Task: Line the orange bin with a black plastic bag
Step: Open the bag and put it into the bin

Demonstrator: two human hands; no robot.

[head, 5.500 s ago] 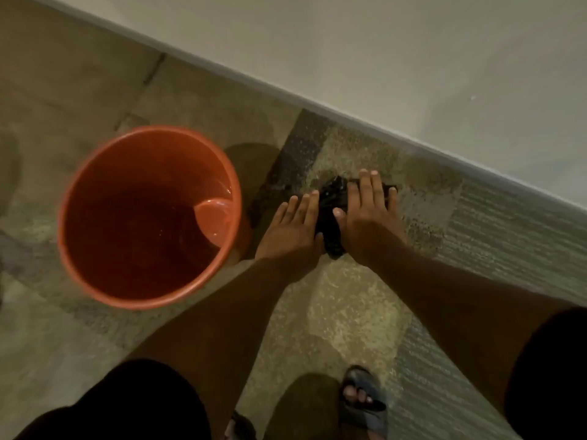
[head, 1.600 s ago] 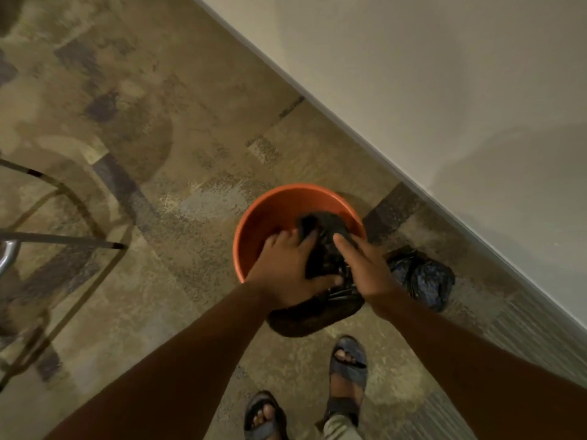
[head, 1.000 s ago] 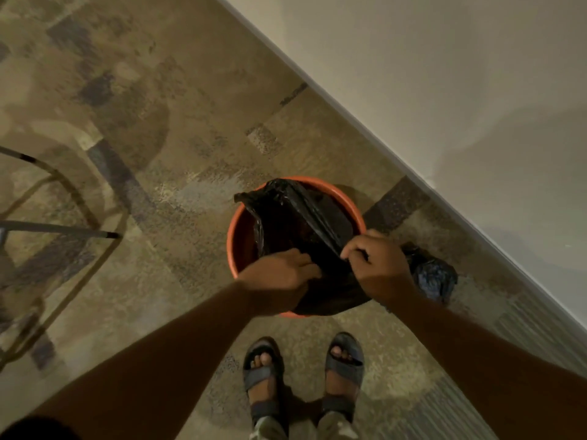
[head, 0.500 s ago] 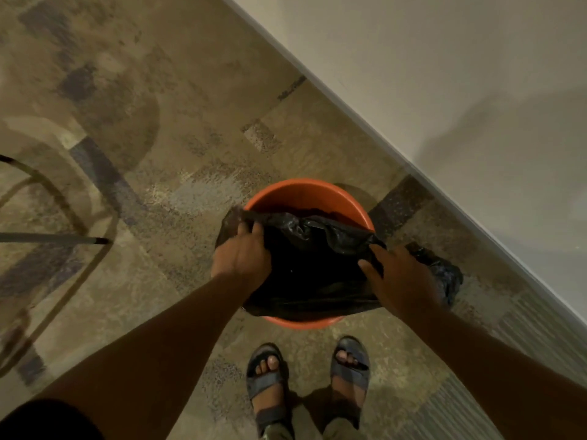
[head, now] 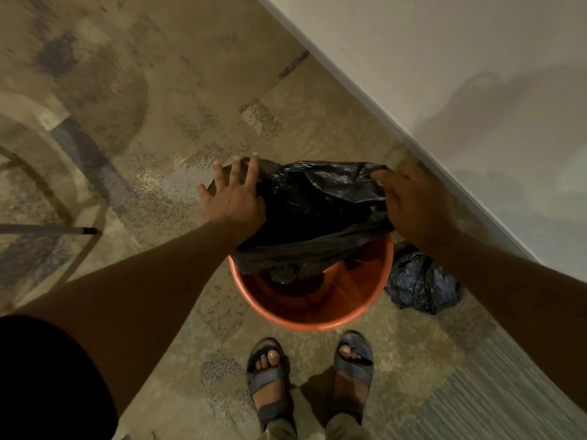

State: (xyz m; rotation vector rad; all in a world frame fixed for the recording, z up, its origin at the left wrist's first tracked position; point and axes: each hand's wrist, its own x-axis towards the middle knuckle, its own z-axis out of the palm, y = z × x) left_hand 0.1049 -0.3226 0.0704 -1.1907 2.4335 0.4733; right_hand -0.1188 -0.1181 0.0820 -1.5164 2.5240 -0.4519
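Grip, left hand [head: 233, 198]: fingers spread and extended, palm pressed flat on the left edge of the black plastic bag [head: 314, 214], thumb hidden under the film, so a pinch cannot be confirmed. Grip, right hand [head: 409, 208]: fingers curled over the right edge of the bag, apparently closed on the plastic; this hand is blurred. Bag is stretched between both hands across the far part of the orange bin [head: 313, 300], draped over the far rim; a fold hangs down into the interior. Near rim and near inner wall of the bin are bare orange. Bin stands upright on the floor [head: 178, 100], directly ahead of the person's two sandalled feet [head: 309, 373]. Floor: short-pile carpet, mottled tan with darker grey-blue patches and square insets; a ribbed, striped section at lower right. White wall [head: 460, 58] with a pale baseboard runs diagonally across the upper right, close behind the bin. Second crumpled dark plastic bundle [head: 421, 282] lies on the floor, touching or just beside the bin's right side. Thin metal rod [head: 47, 230] enters at left edge. Lighting dim, warm. No legible writing or labels.
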